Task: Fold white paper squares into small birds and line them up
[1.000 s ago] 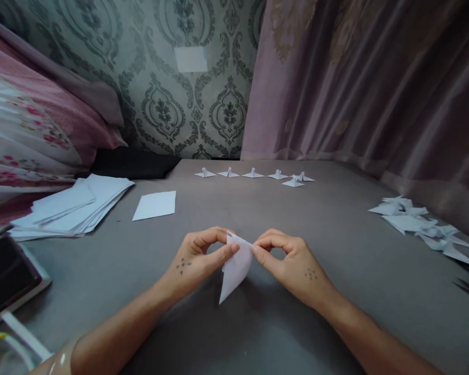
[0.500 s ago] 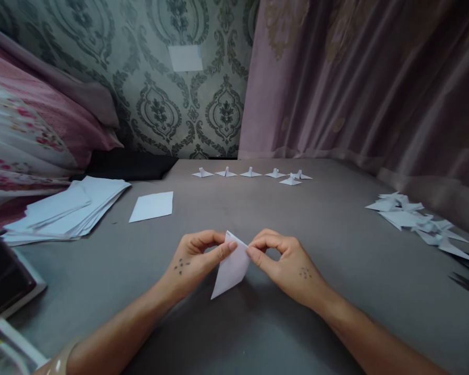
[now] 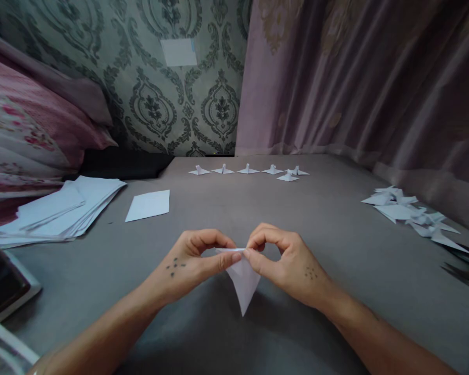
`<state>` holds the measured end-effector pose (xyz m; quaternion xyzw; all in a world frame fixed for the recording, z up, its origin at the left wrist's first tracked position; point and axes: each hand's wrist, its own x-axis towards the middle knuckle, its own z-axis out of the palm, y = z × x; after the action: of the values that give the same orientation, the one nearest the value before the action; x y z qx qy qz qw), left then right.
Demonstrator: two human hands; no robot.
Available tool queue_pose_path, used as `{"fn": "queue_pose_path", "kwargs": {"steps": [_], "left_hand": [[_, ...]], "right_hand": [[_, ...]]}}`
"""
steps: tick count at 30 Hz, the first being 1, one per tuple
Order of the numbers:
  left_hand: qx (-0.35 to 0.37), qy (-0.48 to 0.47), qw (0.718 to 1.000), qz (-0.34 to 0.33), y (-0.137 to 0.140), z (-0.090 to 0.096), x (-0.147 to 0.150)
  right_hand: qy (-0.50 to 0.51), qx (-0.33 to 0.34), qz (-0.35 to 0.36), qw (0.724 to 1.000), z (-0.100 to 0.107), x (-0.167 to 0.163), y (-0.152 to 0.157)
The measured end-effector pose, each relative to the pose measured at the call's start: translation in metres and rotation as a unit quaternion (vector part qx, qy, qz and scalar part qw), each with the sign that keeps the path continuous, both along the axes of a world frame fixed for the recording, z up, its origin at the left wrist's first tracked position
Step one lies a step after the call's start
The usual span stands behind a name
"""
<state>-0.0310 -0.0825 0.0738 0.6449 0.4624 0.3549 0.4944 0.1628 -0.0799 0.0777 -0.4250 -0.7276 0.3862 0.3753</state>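
A folded piece of white paper point(image 3: 244, 286) hangs between my two hands, its pointed end facing down above the grey table point(image 3: 203, 208). My left hand point(image 3: 195, 260) pinches the top edge between thumb and forefinger. Close beside it, my right hand point(image 3: 283, 255) pinches the same edge from the right, the fingertips of both hands almost meeting. The fold along the top looks flat and narrow; its finer creases are too small to make out.
Several small folded paper figures point(image 3: 247, 169) stand in a row at the back. More folded paper figures point(image 3: 398, 211) are heaped at right, near scissors point(image 3: 463, 277). At left lie a paper stack point(image 3: 58, 211), a single sheet point(image 3: 148, 205) and a dark-screened device point(image 3: 3, 286).
The folded paper has turned, so its point now hangs straight down and its top edge lies level. My left fingers have slid right along that edge, closer to my right hand.
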Motion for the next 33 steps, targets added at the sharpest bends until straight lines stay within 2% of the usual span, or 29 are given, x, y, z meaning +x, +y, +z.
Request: {"fn": "queue_pose_path", "kwargs": {"steps": [5,11,15,26,30,33], "left_hand": [[0.003,0.014,1.000,-0.005,-0.001,0.001,0.004],[-0.110,-0.062,0.992,-0.026,0.004,-0.013,0.003],[-0.145,-0.101,0.983,-0.044,0.006,-0.020,0.002],[-0.130,-0.120,0.984,-0.038,0.006,-0.022,0.004],[-0.126,-0.129,0.983,-0.017,0.008,-0.025,0.001],[-0.087,-0.176,0.981,0.004,0.012,-0.028,-0.004]], "right_hand": [[0.019,-0.038,0.005,0.999,-0.001,-0.002,0.003],[0.056,-0.213,0.014,0.975,-0.006,0.001,0.010],[0.082,-0.269,0.017,0.960,-0.008,0.004,0.012],[0.097,-0.256,-0.008,0.962,-0.010,0.006,0.012],[0.114,-0.219,-0.020,0.969,-0.012,0.009,0.017],[0.148,-0.222,-0.040,0.963,-0.018,0.012,0.024]]}}
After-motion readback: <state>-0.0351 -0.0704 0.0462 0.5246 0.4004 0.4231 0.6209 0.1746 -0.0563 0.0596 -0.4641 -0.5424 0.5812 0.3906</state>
